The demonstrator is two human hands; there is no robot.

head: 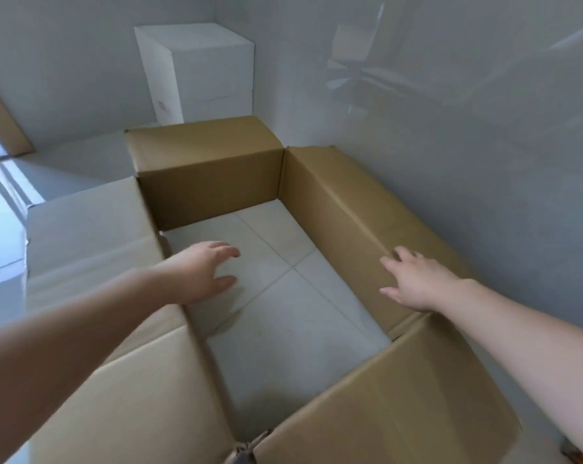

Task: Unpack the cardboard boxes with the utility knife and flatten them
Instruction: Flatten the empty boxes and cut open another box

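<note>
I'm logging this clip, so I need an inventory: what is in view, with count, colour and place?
cardboard box: one, brown, centre, open with no bottom, floor tiles showing through
white box: one, white, in the far corner
cardboard piece: one, brown, at the left edge by the wall
floor: pale tiles
walls: pale grey
left hand: one, fingers spread, reaching over the box's left wall
right hand: one, fingers spread, lying on the box's right wall

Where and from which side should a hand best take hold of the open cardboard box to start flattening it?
Grip the top edge of the long right wall of the cardboard box, coming from above. The box has no bottom; floor tiles show through, so it can likely fold. The right hand already rests there.
</note>
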